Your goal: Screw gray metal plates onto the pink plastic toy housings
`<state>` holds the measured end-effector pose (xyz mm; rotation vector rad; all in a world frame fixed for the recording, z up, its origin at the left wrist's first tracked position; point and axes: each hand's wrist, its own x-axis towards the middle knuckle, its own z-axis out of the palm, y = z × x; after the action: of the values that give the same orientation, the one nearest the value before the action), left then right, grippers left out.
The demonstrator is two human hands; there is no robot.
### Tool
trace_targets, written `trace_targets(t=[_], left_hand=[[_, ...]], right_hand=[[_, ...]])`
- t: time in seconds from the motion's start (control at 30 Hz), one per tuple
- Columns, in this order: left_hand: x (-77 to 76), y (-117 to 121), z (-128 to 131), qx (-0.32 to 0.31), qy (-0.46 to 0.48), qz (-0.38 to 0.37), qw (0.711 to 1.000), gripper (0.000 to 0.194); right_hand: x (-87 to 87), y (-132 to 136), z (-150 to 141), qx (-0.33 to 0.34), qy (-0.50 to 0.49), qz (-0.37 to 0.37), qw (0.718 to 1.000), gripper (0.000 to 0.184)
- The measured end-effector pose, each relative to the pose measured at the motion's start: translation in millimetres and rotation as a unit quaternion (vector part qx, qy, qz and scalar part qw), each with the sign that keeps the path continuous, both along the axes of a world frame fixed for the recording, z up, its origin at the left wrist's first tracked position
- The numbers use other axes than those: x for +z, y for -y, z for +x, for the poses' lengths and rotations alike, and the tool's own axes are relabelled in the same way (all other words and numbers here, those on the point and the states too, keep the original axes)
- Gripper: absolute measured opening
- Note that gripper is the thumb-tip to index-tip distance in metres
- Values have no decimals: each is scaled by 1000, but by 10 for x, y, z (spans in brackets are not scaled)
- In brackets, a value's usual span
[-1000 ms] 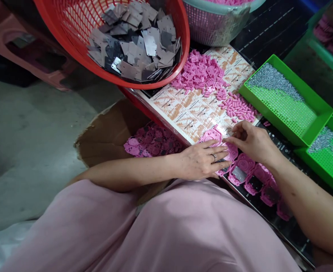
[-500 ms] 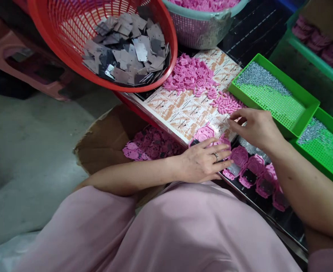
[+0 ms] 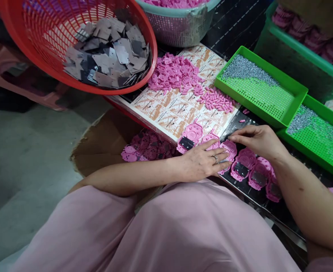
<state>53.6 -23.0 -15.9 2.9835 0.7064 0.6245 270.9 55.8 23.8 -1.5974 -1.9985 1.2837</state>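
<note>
1 camera, worn on the person's head, gives the only view. It looks forward and steeply down over the lap [image 3: 177, 226], which fills the bottom of the frame, below the red basket [image 3: 109, 90]. The view is near enough that the pink shells [image 3: 244, 160], below and right of the basket, show their inner detail. It takes in the floor [image 3: 27, 151] below-left of the basket, and the counter [image 3: 228, 19] runs slantwise from the basket toward lower right.
</note>
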Motion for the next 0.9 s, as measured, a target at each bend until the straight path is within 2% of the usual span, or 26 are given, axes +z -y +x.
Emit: trace_targets(t=[0.13, 0.3, 0.43, 0.5, 0.6, 0.7, 0.8, 0.9], left_hand=[[-10, -10, -1, -9, -4, -6, 1000, 33], [-3, -24, -3, -15, -9, 8, 1000, 34], [2, -17, -2, -12, -6, 12, 1000, 35], [-3, -15, 2, -10, -6, 6, 1000, 34], [-5, -30, -8, -10, -1, 0, 1000, 33], [36, -64, -41, -6, -8, -12, 1000, 34], [118, -82, -19, 2, -26, -22, 999, 35], [173, -59, 131, -11, -13, -26, 1000, 39]], right_hand=[[-93, -36, -62, 51, 41, 50, 997, 24], [-84, -15, -116, 88, 103, 127, 983, 19], [-79, 39, -131, 40, 159, 124, 979, 33], [-63, 42, -96, 34, 145, 139, 979, 31], [-18, -38, 8, 28, 103, 222, 969, 23], [-32, -189, 103, 20, 149, 290, 945, 21], [-120, -277, 119, 38, 204, 290, 935, 18], [-137, -222, 94, 24, 182, 283, 941, 18]])
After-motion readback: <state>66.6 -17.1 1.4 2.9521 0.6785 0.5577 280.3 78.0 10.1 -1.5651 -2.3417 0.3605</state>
